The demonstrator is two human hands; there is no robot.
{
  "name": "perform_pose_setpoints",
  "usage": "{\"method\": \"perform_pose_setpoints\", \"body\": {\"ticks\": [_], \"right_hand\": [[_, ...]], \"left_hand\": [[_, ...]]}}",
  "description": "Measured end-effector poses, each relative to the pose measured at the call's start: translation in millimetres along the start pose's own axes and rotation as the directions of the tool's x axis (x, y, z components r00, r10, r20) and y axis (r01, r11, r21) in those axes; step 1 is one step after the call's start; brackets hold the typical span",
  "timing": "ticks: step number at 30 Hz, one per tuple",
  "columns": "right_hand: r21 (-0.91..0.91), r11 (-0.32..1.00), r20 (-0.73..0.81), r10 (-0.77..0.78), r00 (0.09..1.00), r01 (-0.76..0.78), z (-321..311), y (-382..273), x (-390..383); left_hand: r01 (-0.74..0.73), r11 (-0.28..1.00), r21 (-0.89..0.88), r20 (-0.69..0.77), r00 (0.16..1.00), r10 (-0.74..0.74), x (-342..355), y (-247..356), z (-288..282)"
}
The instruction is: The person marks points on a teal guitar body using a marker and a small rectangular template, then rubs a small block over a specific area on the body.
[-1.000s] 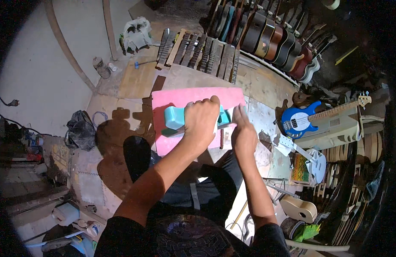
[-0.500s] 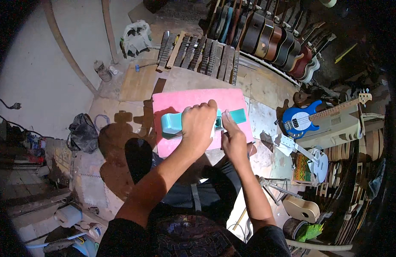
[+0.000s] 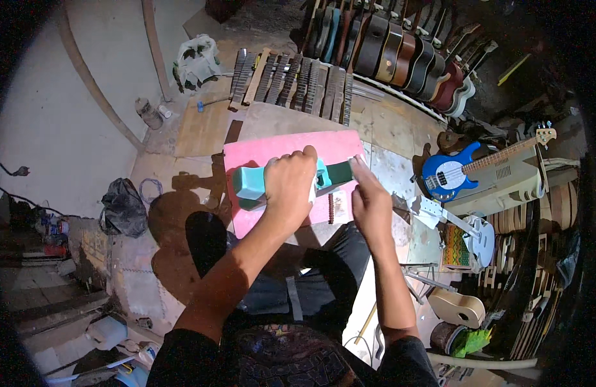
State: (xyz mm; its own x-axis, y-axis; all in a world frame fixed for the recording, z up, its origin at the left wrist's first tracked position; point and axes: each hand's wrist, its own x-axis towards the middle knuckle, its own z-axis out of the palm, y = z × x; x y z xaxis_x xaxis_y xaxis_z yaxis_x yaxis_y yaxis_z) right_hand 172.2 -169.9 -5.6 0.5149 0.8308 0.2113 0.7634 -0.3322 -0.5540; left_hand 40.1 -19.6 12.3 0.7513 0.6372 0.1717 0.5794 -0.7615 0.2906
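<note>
A long teal block-shaped tool (image 3: 249, 183) lies across a pink board (image 3: 291, 141) in front of me. Its left end is thick and rounded, there is an opening in the middle, and the right part is flat and shaded. My left hand (image 3: 291, 184) is wrapped over the middle of the tool, knuckles up, hiding much of it. My right hand (image 3: 372, 200) is at the tool's right end, fingers stretched toward it; whether the fingertips touch it I cannot tell. Below the tool, a small pale rectangular piece (image 3: 338, 207) with a dark ribbed edge lies on the board.
Several guitar necks (image 3: 291, 80) lie in a row beyond the board. A rack of guitars (image 3: 388, 55) stands at the far right. A blue bass guitar (image 3: 447, 177) is to the right. A black plastic bag (image 3: 124, 206) sits at left on the floor.
My right hand has moved right, from the middle of the teal tool to its right end, uncovering the small pale piece. My left hand keeps its grip.
</note>
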Motion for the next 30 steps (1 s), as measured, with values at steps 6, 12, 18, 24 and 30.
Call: {"method": "perform_pose_setpoints", "body": {"ticks": [6, 12, 18, 24, 30], "right_hand": [[0.519, 0.849, 0.133, 0.030, 0.991, -0.096, 45.6, -6.6, -21.2], [0.006, 0.989, 0.019, 0.146, 0.989, -0.146, 44.5, -3.3, -7.3], [0.204, 0.976, 0.057, 0.060, 0.997, -0.070, 46.1, 5.2, -8.6], [0.406, 0.913, -0.029, 0.036, 0.999, -0.021, 65.8, -12.0, -21.7], [0.113, 0.981, -0.021, 0.159, 0.987, -0.156, 54.6, 5.2, -11.9]], "left_hand": [[0.004, 1.000, -0.005, -0.007, 1.000, -0.004, -1.7, 3.4, -3.3], [0.013, 1.000, 0.022, 0.003, 1.000, -0.013, -4.6, 9.4, 0.9], [0.008, 1.000, 0.012, -0.022, 1.000, -0.008, -7.3, 3.8, -2.1], [0.021, 1.000, 0.010, -0.018, 1.000, -0.021, -5.1, 5.2, -2.0], [0.007, 0.999, 0.037, -0.027, 1.000, -0.006, -3.6, 9.0, -0.3]]}}
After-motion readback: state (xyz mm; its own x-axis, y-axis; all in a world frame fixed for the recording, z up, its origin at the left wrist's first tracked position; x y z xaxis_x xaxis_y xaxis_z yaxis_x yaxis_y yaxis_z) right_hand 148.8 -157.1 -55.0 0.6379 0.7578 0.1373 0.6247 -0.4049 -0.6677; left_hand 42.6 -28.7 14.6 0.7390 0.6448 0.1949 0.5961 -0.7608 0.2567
